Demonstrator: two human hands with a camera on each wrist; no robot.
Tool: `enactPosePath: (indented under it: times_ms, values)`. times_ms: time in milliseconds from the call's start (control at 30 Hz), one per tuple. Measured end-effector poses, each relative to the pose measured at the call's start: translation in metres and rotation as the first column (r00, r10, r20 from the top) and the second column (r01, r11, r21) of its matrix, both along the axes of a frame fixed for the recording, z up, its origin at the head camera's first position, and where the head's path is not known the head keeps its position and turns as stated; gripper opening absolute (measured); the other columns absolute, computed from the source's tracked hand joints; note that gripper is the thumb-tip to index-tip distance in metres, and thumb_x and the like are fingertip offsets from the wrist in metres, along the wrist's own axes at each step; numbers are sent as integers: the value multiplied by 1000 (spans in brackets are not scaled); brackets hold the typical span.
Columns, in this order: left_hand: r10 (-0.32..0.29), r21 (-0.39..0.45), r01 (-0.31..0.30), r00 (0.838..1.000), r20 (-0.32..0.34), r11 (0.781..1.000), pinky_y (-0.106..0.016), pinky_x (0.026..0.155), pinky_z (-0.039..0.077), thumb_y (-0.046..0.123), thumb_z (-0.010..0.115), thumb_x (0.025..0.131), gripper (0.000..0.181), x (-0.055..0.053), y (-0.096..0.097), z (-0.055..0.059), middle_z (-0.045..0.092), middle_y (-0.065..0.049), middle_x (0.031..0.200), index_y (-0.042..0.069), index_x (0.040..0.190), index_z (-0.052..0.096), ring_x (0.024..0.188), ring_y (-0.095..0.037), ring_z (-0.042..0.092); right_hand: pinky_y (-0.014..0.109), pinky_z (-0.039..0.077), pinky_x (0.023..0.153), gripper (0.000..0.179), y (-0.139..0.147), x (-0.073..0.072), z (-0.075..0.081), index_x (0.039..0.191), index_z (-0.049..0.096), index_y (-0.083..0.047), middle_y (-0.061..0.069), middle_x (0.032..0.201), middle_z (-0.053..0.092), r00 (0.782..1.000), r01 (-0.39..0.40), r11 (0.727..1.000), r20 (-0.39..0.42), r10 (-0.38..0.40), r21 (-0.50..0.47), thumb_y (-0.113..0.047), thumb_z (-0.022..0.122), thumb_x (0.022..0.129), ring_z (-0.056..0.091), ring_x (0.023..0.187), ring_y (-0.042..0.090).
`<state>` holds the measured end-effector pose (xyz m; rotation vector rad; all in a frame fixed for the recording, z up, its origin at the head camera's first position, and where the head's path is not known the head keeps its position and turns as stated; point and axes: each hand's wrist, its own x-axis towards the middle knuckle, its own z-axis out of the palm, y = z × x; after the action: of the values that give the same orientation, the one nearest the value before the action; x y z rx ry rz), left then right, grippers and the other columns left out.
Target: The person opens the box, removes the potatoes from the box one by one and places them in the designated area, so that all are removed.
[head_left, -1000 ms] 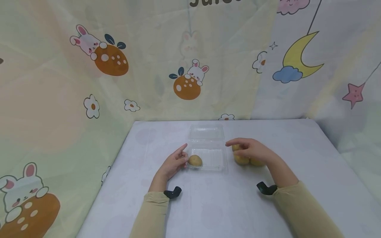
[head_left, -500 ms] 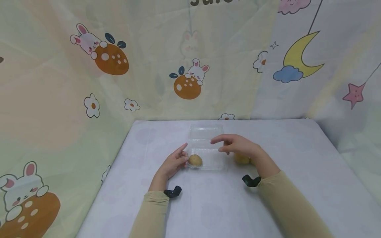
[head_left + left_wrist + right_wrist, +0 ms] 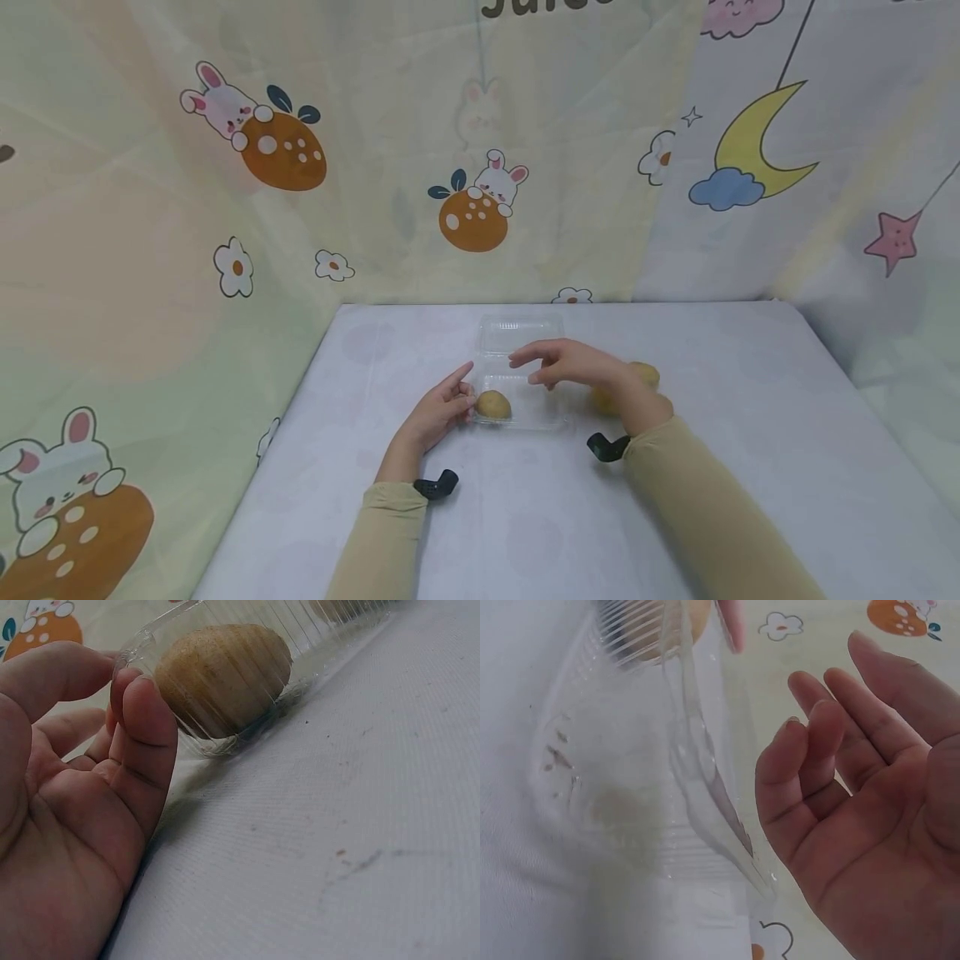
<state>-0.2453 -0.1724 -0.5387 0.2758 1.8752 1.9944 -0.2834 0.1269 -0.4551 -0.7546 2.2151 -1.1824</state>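
Observation:
A clear plastic clamshell container [image 3: 521,335] lies open on the table, its lid folded to the back. In its base, at the left end, sits a brown potato [image 3: 493,405]. My left hand [image 3: 437,414] pinches the container's left edge between thumb and fingers; the left wrist view shows the potato [image 3: 225,679] just behind the ribbed plastic wall. Over the right part of the base hovers my right hand [image 3: 573,362], fingers loosely bent. The right wrist view shows nothing in that hand [image 3: 877,802].
Potatoes [image 3: 645,374] lie on the table right of the container, partly hidden behind my right wrist. A white cloth covers the table [image 3: 525,517]. Printed fabric [image 3: 375,167] hangs right behind it and along both sides.
My right hand has moved left from beside the potatoes to above the container, carrying nothing. The left hand and the potato in the container have stayed put.

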Motion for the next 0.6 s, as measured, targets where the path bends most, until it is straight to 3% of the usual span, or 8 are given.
enactPosePath:
  times_ms: [167,367,600]
  values:
    - [-3,-8,3,1000,-6,1000,-25,73,51,13,67,92,75,0,1,0,50,-1,101,23,156,29,78,-13,54,36,55,87,44,-8,-6,-2,136,57,-34,2,145,55,997,-58,998,44,58,6,-34,66,94,56,118,28]
    - [1,-14,-1,1000,-2,1000,-25,73,51,15,67,92,74,0,1,0,51,-1,102,26,155,31,79,-12,54,35,55,87,52,-14,-11,-2,143,52,-20,2,144,55,994,-77,997,81,76,12,-29,66,94,62,112,33]
    - [1,-7,-1,1000,3,1000,-25,73,51,15,67,92,73,0,0,0,51,-1,101,27,155,32,78,-12,55,35,55,87,55,-25,-15,-5,143,52,-20,3,144,56,986,-73,997,148,72,5,-29,69,92,63,109,35]
